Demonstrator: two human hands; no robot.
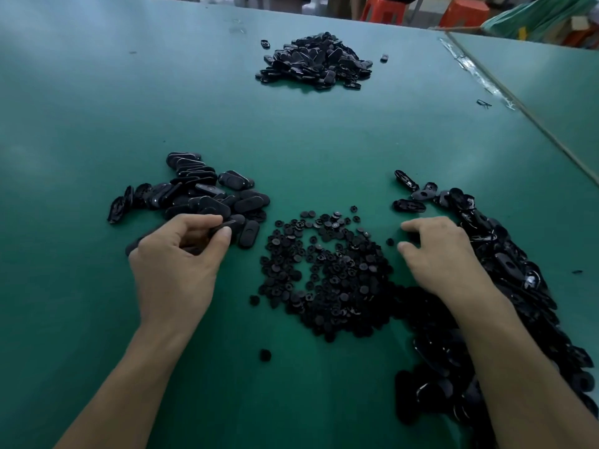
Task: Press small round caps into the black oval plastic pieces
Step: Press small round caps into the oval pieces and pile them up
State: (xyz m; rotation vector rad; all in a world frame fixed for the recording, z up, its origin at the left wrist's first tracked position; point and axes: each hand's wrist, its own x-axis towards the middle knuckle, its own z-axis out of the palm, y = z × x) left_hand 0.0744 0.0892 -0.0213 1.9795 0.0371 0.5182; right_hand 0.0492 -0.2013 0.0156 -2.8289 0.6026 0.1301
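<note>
A heap of small round black caps [327,273] lies in the middle of the green table [291,140], between my hands. My left hand [181,257] rests at the near edge of a pile of black oval pieces [197,192], its fingers curled around one or more of those ovals. My right hand [444,254] lies palm down to the right of the caps, fingers apart, at the edge of a long heap of black oval pieces [505,270] that runs toward the near right. What is under its palm is hidden.
A third pile of black oval pieces [316,61] sits far back on the table. A single cap [265,354] lies near me. A taped seam [479,76] joins a second table at right. Orange stools [382,8] stand beyond the far edge.
</note>
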